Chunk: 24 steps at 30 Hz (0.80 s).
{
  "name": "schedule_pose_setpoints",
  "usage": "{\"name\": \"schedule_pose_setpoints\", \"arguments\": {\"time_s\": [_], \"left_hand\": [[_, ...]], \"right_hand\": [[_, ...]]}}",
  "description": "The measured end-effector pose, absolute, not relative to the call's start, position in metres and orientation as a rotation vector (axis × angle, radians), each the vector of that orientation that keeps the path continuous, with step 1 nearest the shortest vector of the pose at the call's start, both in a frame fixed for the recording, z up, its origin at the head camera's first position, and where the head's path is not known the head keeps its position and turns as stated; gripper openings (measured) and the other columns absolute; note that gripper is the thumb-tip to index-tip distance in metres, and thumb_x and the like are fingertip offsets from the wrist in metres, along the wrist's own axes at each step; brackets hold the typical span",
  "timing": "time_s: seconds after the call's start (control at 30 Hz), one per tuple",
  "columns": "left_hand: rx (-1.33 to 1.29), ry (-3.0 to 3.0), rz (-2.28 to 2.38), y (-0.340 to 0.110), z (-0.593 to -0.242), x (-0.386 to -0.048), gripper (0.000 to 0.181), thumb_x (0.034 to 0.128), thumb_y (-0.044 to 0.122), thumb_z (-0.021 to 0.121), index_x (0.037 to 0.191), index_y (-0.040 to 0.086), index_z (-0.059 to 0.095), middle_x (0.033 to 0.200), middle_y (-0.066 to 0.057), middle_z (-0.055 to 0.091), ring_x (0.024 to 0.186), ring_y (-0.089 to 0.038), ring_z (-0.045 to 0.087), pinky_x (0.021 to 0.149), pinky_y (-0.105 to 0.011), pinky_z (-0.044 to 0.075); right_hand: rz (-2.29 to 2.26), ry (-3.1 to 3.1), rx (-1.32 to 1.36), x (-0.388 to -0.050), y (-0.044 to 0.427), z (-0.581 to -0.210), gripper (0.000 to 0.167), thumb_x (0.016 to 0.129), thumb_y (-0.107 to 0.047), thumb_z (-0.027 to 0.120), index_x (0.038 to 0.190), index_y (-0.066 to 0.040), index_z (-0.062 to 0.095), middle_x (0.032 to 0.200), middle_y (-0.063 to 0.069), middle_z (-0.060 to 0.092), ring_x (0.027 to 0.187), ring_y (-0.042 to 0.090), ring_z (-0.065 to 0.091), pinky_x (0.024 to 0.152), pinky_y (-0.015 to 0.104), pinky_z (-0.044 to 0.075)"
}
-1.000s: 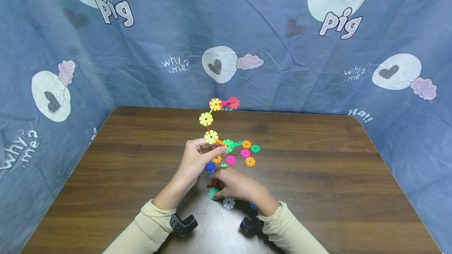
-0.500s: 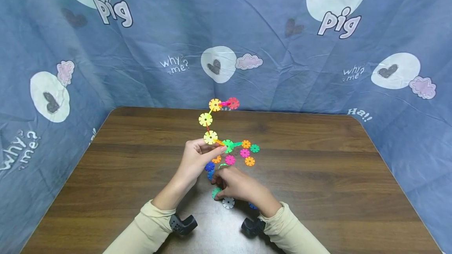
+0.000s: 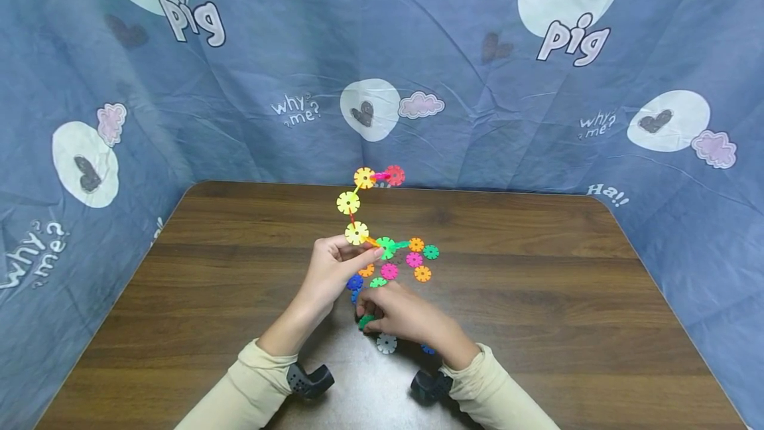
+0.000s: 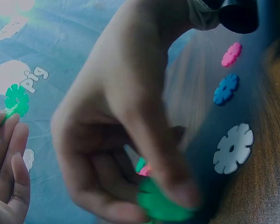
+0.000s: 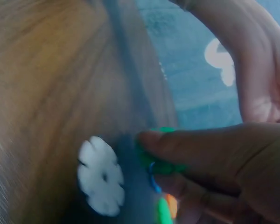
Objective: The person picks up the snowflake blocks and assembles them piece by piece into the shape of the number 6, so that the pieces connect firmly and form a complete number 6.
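My left hand [image 3: 331,272] holds up a chain of slotted plastic flower discs, its thumb and fingers pinching near a bright green disc [image 3: 386,247]. From there the chain climbs through several yellow discs [image 3: 357,233] to a red disc [image 3: 394,175] at the top. A teal link [image 3: 402,244] sticks out to the right of the green disc. Lower down, my right hand [image 3: 402,314] pinches a darker green disc [image 4: 161,205] between thumb and fingers, just above the table. Close by, a white disc [image 5: 101,176] lies flat.
Loose discs lie around the hands on the wooden table [image 3: 537,310]: pink [image 3: 389,271], orange [image 3: 422,273], dark blue [image 3: 355,283] and light green [image 3: 378,282]. Another blue disc [image 3: 427,349] is partly behind the right wrist. A blue printed cloth [image 3: 465,138] hangs behind the table.
My right hand has shifted slightly right with the darker green disc, which now appears tilted and a little higher. My left hand keeps the chain almost still.
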<state>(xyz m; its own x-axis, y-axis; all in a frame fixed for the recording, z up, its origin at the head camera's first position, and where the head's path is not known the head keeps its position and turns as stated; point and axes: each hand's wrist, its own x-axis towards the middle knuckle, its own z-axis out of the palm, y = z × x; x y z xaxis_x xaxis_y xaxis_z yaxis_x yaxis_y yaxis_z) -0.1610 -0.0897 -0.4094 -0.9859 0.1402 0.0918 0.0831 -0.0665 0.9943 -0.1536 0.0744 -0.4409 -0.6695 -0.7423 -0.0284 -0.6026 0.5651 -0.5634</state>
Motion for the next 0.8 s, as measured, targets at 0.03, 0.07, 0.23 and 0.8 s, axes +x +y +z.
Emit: {"name": "schedule_pose_setpoints", "arguments": {"time_s": [0.03, 0.07, 0.23, 0.8], "left_hand": [[0.257, 2.120, 2.253, -0.089, -0.409, -0.161, 0.023, 0.0911, 0.007, 0.078, 0.103, -0.011, 0.072, 0.082, 0.007, 0.080, 0.076, -0.011, 0.078, 0.077, -0.027, 0.061], [0.258, 2.120, 2.254, -0.089, -0.410, -0.161, 0.022, 0.0909, 0.007, 0.078, 0.103, -0.011, 0.073, 0.082, 0.007, 0.080, 0.077, -0.011, 0.078, 0.078, -0.027, 0.061], [0.264, 2.135, 2.254, -0.087, -0.409, -0.161, 0.022, 0.0903, 0.006, 0.078, 0.103, -0.011, 0.073, 0.083, 0.009, 0.080, 0.079, -0.009, 0.078, 0.077, -0.025, 0.061], [0.281, 2.143, 2.251, -0.087, -0.411, -0.160, 0.021, 0.0900, 0.006, 0.078, 0.101, -0.011, 0.073, 0.091, -0.016, 0.080, 0.078, -0.010, 0.078, 0.075, -0.027, 0.062]], "right_hand": [[-0.810, 2.552, -1.124, -0.155, 0.077, -0.439, 0.013, 0.087, -0.013, 0.084, 0.091, -0.014, 0.071, 0.077, -0.009, 0.067, 0.068, -0.002, 0.056, 0.065, 0.015, 0.048], [-0.857, 2.563, -1.126, -0.156, 0.081, -0.437, 0.011, 0.088, -0.014, 0.083, 0.092, -0.014, 0.072, 0.079, -0.008, 0.070, 0.070, -0.002, 0.059, 0.067, 0.016, 0.050], [-1.183, 2.580, -1.052, -0.162, 0.107, -0.428, 0.010, 0.091, -0.013, 0.079, 0.100, -0.009, 0.078, 0.093, 0.000, 0.080, 0.080, 0.004, 0.071, 0.071, 0.021, 0.058], [-2.174, 2.290, -0.546, -0.172, 0.161, -0.405, 0.026, 0.091, -0.002, 0.076, 0.116, 0.004, 0.073, 0.093, -0.004, 0.080, 0.079, 0.012, 0.078, 0.072, 0.037, 0.065]]}}
